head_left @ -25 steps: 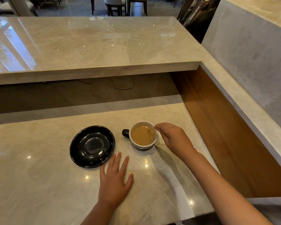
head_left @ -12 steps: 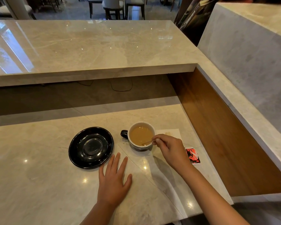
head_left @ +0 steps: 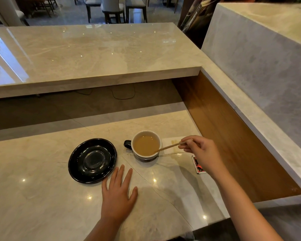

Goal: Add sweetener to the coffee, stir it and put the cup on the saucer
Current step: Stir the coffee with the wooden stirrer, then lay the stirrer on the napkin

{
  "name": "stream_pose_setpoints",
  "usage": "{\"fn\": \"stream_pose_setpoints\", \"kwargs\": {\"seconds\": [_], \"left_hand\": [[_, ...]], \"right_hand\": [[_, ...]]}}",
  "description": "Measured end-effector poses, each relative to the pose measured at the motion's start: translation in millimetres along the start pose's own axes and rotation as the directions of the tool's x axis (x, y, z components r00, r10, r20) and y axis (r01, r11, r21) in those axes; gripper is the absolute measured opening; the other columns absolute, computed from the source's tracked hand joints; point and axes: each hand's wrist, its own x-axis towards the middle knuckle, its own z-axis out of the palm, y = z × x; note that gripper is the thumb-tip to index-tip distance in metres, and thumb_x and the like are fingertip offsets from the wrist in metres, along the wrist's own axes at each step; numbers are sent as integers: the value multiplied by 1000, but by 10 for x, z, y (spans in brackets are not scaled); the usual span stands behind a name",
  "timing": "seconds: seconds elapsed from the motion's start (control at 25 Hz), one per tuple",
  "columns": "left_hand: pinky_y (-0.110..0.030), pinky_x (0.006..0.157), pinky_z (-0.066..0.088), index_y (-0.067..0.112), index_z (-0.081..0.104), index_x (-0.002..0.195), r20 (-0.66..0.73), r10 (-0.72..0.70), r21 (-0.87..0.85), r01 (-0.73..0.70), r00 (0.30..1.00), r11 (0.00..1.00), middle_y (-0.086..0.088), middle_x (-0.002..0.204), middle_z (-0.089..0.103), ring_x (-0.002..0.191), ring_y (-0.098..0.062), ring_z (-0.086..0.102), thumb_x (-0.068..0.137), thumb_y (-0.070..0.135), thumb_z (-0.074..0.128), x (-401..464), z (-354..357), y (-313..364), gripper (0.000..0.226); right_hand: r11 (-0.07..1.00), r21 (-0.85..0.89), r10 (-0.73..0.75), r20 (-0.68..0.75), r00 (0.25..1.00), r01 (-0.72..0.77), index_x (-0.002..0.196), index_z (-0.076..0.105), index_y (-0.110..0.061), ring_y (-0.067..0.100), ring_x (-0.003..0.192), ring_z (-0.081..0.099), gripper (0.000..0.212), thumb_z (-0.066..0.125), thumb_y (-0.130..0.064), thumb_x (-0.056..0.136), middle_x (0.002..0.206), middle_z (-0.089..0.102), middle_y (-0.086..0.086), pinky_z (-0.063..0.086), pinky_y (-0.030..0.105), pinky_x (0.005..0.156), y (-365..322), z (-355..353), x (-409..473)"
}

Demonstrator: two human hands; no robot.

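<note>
Now the fingertips [head_left: 185,146] of the right hand [head_left: 201,153] pinch the top of a thin wooden stick [head_left: 171,146], thumb and forefinger closed on it, the other fingers curled under. Half a second ago the hand sat close against the cup's right rim with the stick steep in the drink; it has since drawn back to the right of the cup and the stick lies at a low slant, its lower end at the right edge of the coffee, just inside the rim. To my eye that reads as the stir ending and the stick coming out, though another turn is possible.

The cup [head_left: 146,145] stands on the counter [head_left: 42,197], full of light-brown coffee, its dark handle [head_left: 127,144] pointing left toward the saucer [head_left: 92,160]. The saucer lies empty just left of the cup, not touching it, so the last step is not yet done. A stained paper napkin [head_left: 172,146] lies right of the cup under the stick, and a torn red packet [head_left: 198,165] lies right of the cup and nearer the person.

The left hand [head_left: 118,195] rests flat, fingers spread and holding nothing, in front of the cup and beside the saucer's near right edge.

Room is good: bare counter lies between cup and saucer, the wooden side wall [head_left: 233,136] stands well right of the cup, and the counter's near edge is well in front of it. A full cup may slop when lifted
</note>
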Motion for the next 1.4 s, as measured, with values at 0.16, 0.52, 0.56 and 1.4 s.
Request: {"fn": "stream_pose_setpoints", "kwargs": {"seconds": [0.16,0.52,0.56,1.4], "left_hand": [[-54,103,15,25,38,137,11,-7,13,7,1000,1000,-8,146,33,134,-21,18,84,54,35,-2,4,5,61],[-56,101,19,24,39,137,26,-23,43,22,999,999,-8,145,34,133,-22,18,84,55,33,2,5,1,61],[-56,101,19,25,39,137,28,-26,45,24,999,999,-8,145,34,133,-22,19,84,56,32,2,7,3,61],[-51,105,11,25,34,140,11,-24,23,24,1000,999,-5,148,28,136,-17,11,85,53,33,-3,2,15,61]], "right_hand": [[998,68,0,-86,996,6,91,67,-7,10,77,70,21,47,-1,91,85,70,7,55,15,68,-5,-229,2],[597,-624,-557,129,820,504,108,63,-4,16,97,65,26,54,-11,85,104,70,13,51,25,88,682,-228,-216],[539,-658,-569,176,803,526,109,63,-4,21,97,66,27,59,-7,83,106,70,14,54,32,85,770,-189,-246],[415,-768,-315,381,869,487,115,60,-8,24,109,61,55,81,-7,64,117,66,12,41,32,93,1214,-6,-392]]}}
